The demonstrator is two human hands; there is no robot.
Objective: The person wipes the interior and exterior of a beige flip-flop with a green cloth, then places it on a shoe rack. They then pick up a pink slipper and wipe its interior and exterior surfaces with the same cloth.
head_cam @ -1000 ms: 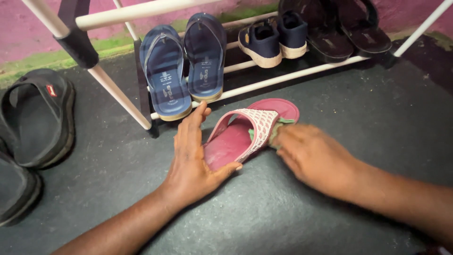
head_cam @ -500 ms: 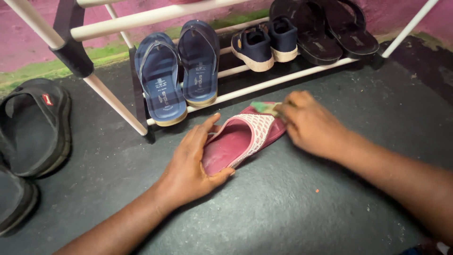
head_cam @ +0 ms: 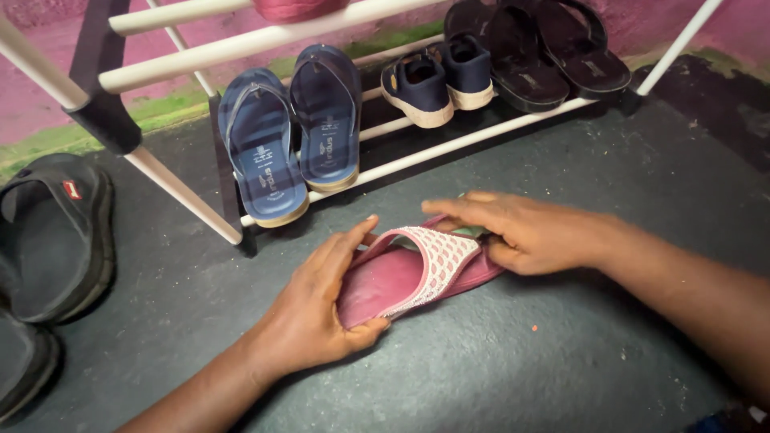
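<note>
Two hands are working one pink slipper: left hand cupping its heel, right hand pressing a green cloth flat-fingered at the toe, possibly snagging the mesh strap.

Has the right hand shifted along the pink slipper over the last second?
Yes. The right hand has shifted over the slipper's toe end, toward the white rail of the shoe rack, and now lies across the toe beside the mesh strap.

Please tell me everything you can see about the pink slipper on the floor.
The pink slipper is an open-back slide with a dark pink insole and a whitish mesh band across the front. It lies on the dark floor before the shoe rack. The left hand grips its heel end; the right hand covers its toe, pressing something green there.
</note>
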